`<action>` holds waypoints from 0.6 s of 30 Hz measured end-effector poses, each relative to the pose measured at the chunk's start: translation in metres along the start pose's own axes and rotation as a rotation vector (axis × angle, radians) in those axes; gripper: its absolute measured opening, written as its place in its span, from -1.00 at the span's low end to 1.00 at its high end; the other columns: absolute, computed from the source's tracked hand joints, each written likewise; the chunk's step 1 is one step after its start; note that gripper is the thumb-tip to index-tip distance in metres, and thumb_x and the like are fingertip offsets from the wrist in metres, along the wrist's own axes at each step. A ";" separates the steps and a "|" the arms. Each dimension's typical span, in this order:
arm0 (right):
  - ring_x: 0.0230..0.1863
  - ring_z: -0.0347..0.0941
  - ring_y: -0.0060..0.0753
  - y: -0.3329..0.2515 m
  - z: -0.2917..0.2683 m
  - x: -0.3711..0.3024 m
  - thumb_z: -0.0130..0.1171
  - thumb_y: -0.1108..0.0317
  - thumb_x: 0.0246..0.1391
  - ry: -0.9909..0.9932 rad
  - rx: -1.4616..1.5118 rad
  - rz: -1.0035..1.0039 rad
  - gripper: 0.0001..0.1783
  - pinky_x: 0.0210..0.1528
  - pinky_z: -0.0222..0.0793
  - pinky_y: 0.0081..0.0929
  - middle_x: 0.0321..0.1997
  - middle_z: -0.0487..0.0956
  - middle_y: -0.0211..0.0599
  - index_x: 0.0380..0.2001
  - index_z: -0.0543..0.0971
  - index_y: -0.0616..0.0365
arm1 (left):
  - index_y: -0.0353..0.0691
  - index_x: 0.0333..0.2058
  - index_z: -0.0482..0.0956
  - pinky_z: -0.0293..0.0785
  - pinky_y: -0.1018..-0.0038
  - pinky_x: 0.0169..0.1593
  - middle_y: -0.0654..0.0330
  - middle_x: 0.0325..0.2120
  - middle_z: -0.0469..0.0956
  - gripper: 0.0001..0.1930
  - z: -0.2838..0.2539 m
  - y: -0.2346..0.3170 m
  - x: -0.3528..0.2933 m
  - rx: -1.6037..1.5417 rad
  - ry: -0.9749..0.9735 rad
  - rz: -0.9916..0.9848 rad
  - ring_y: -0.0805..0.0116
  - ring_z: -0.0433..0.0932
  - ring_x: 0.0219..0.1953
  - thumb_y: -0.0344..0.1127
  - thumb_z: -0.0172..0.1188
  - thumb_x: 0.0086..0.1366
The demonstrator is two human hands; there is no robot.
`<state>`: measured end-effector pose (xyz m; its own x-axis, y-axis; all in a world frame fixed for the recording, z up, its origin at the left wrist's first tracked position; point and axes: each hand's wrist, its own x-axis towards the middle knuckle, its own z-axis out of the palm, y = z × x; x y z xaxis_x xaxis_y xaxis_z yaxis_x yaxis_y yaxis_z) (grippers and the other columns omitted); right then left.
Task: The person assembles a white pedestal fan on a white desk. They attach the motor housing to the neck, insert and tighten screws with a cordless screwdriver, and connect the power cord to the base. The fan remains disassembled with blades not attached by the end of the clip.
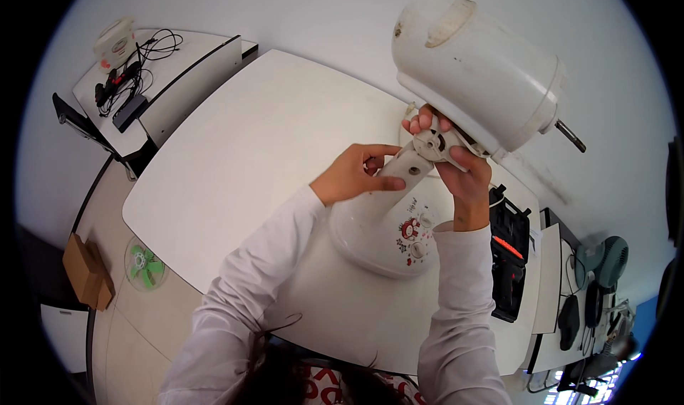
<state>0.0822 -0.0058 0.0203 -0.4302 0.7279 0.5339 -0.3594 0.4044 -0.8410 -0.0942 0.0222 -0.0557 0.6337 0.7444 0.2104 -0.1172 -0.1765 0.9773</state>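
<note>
A white table fan without blades or guard stands on the table in front of me. Its motor housing (477,70) tilts at the upper right, with a bare metal shaft (570,136) sticking out. My right hand (459,159) is closed around the pivot joint (429,146) under the housing, some fingers showing behind it. Around the upper neck (402,173) of the stand, my left hand (360,173) is closed, thumb in front and fingers partly hidden. Below is the fan's rounded base (370,245), with knobs and a red cartoon print.
An open black tool case (509,255) with an orange-red item lies right of the fan on the white table (235,156). A side table at left bears cables (132,84) and a white appliance (114,45). A green fan blade (144,265) and cardboard box (89,271) are on the floor.
</note>
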 end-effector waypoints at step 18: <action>0.08 0.32 -0.15 0.008 -0.028 0.013 0.04 0.42 -0.08 0.124 -0.216 -0.042 -0.65 0.15 0.17 -0.20 -0.16 0.43 -0.29 -0.14 0.39 0.17 | -0.29 0.05 0.38 0.34 0.56 -0.02 0.26 -0.14 0.50 -0.44 -0.046 -0.011 0.082 -0.272 -0.570 -0.106 0.52 0.45 -0.14 -0.21 0.30 0.09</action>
<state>0.0967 0.0228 0.0183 -0.3087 0.7648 0.5655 -0.1837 0.5354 -0.8244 -0.0766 0.1148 -0.0479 0.9510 0.2759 0.1393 -0.1738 0.1046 0.9792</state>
